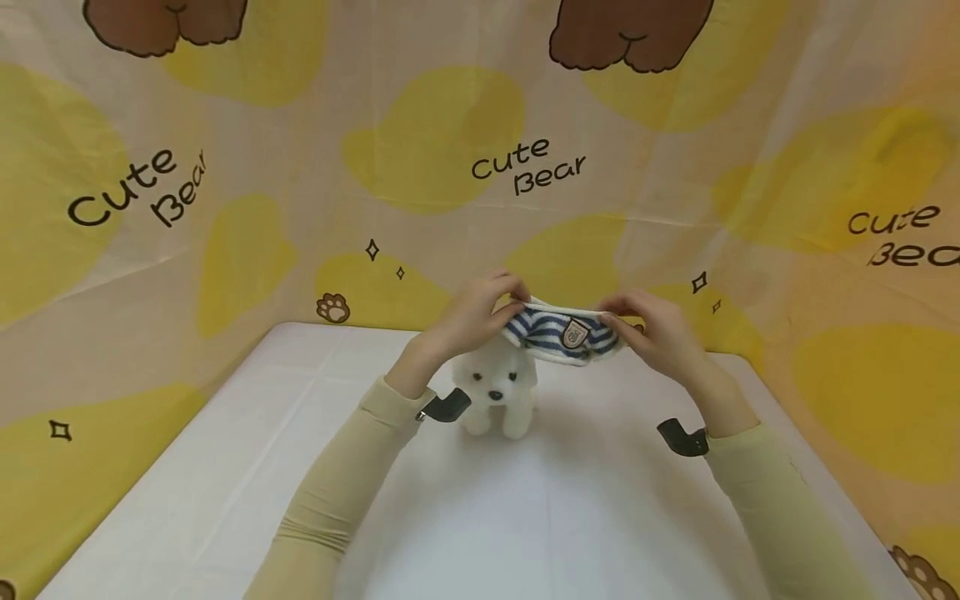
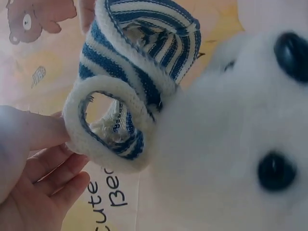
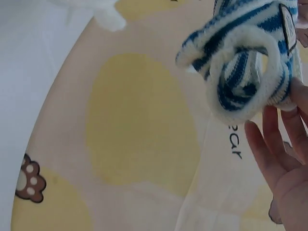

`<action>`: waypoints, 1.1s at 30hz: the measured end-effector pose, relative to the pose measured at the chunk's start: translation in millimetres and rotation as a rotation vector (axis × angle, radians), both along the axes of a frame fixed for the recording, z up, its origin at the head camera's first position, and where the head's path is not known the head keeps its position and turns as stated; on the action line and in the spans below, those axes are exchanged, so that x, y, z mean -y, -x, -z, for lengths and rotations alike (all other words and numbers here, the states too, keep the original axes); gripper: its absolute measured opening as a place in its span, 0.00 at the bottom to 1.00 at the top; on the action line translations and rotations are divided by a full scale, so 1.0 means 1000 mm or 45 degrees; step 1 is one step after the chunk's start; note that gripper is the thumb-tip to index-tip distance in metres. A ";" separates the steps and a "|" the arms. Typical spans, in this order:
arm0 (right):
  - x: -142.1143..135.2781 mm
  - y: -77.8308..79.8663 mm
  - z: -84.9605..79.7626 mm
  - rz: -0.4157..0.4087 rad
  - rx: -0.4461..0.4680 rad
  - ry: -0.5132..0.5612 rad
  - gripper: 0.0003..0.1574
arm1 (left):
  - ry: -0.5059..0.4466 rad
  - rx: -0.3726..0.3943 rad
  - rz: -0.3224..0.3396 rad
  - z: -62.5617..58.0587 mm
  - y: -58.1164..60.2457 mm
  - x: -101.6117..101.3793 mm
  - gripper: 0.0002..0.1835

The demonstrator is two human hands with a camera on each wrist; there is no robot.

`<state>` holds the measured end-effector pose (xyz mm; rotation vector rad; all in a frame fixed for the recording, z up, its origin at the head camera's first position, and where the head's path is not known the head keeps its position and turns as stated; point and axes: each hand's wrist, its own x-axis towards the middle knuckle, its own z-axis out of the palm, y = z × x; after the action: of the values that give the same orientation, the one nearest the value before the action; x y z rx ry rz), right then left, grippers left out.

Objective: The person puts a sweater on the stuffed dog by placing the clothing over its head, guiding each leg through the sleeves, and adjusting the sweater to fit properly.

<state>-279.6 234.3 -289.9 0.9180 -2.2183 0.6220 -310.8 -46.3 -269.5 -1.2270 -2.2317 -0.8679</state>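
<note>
A small knitted sweater [image 1: 555, 335] with blue and white stripes and a badge is stretched between both hands, above the table. My left hand [image 1: 480, 312] pinches its edge on one side, and the left wrist view shows a white-cuffed armhole by the fingers. My right hand [image 1: 651, 332] pinches the opposite side; in the right wrist view another white ribbed cuff [image 3: 214, 103] hangs open near the fingertips. A white plush dog [image 1: 495, 387] stands on the table just below and behind the left hand, facing me. Its head [image 2: 207, 144] fills much of the left wrist view.
The white table [image 1: 570, 517] is bordered by a yellow and beige cloth backdrop [image 1: 420, 167] printed with bears and lettering. Black camera mounts [image 1: 684, 437] sit on both wrists, over pale yellow sleeves [image 1: 330, 492].
</note>
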 end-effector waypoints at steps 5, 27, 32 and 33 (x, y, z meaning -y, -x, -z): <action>0.017 0.005 -0.005 -0.027 -0.041 0.055 0.10 | -0.036 -0.020 -0.041 -0.005 0.003 0.015 0.03; 0.076 0.028 0.004 -0.199 -0.153 0.147 0.08 | -0.106 0.026 -0.136 0.000 0.003 0.072 0.04; 0.080 0.032 0.013 -0.236 -0.045 0.154 0.07 | -0.066 0.033 -0.155 0.014 0.005 0.081 0.05; 0.081 0.032 0.015 -0.245 -0.012 0.161 0.08 | -0.062 0.028 -0.153 0.017 0.005 0.082 0.05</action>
<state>-311.4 153.5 -305.2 1.0734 -2.0711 0.8345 -316.1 -127.9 -286.6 -1.0546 -2.2618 -0.8871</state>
